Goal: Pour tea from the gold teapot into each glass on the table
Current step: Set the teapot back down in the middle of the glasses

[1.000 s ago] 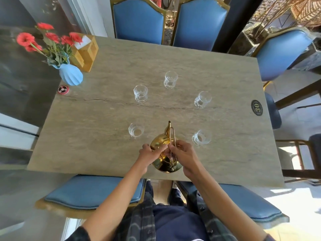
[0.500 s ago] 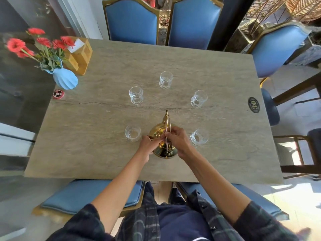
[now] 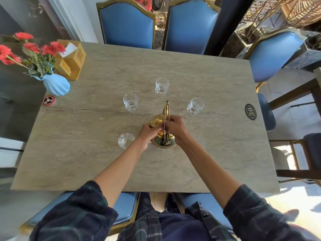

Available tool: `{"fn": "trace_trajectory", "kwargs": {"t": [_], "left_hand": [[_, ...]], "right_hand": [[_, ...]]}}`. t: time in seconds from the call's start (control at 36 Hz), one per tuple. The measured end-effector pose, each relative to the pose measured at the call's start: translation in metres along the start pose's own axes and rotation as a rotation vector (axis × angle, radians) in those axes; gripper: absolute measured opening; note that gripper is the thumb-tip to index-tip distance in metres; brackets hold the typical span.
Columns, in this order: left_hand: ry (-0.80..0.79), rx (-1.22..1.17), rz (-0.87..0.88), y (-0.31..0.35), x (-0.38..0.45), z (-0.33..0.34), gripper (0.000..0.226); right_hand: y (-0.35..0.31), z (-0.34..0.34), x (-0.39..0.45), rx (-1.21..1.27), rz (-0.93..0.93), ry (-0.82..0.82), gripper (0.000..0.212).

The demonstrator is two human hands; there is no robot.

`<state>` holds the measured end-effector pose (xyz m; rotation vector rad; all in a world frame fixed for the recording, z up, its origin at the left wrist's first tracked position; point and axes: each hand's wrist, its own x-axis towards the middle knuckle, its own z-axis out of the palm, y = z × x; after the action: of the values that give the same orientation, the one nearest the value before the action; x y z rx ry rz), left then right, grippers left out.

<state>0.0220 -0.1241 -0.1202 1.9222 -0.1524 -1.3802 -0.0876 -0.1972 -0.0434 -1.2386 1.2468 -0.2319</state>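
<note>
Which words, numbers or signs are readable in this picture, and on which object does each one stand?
"30": gold digits on the dark oval plaque fixed to the table near its right edge.
Red round disc by the blue vase: a white symbol, too small to read.
Wooden box beside the flowers: faint marks on its side, unreadable.
No other text is visible.

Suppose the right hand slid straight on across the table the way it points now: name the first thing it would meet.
Probably the left hand, fingertip to fingertip with the right hand over the gold teapot.
</note>
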Motion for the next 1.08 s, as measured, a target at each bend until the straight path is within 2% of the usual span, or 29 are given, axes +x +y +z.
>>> {"fn": "trace_trajectory", "kwargs": {"t": [0.11, 0.19, 0.33, 0.47, 0.61, 0.75, 0.81, 0.86, 0.92, 1.0, 1.08], "left_hand": [[-0.006, -0.016, 0.016, 0.009, 0.012, 0.003, 0.035], [-0.001, -0.033, 0.035, 0.014, 0.022, 0.004, 0.025], [0.002, -0.035, 0.038, 0.019, 0.036, 0.003, 0.029], [0.001, -0.018, 0.030, 0.021, 0.040, 0.003, 0.023], [-0.011, -0.010, 0.011, 0.018, 0.045, 0.000, 0.039], [0.003, -0.002, 0.021, 0.021, 0.038, 0.001, 0.079], [0.017, 0.018, 0.032, 0.019, 0.039, 0.001, 0.087], [0.017, 0.018, 0.029, 0.015, 0.043, 0.000, 0.090], [0.020, 0.015, 0.021, 0.013, 0.043, -0.001, 0.083], [0.036, 0.022, 0.023, 0.009, 0.044, -0.001, 0.089], [0.055, 0.037, 0.043, 0.006, 0.042, 0.001, 0.079]], "right_hand": [[-0.006, -0.002, 0.015, 0.013, 0.003, 0.004, 0.019], [-0.011, -0.004, 0.023, 0.032, 0.009, 0.009, 0.018], [-0.015, -0.004, 0.035, 0.024, 0.018, 0.017, 0.019], [-0.014, -0.002, 0.044, 0.045, 0.048, 0.014, 0.020], [-0.011, -0.003, 0.048, 0.093, 0.069, -0.008, 0.019], [-0.012, -0.004, 0.050, 0.098, 0.058, -0.012, 0.019], [-0.014, -0.006, 0.048, 0.116, 0.057, -0.029, 0.018], [-0.016, -0.007, 0.048, 0.135, 0.063, -0.044, 0.016], [-0.018, -0.009, 0.049, 0.144, 0.066, -0.050, 0.015], [-0.021, -0.011, 0.048, 0.151, 0.088, -0.069, 0.015], [-0.023, -0.012, 0.047, 0.128, 0.088, -0.073, 0.015]]}}
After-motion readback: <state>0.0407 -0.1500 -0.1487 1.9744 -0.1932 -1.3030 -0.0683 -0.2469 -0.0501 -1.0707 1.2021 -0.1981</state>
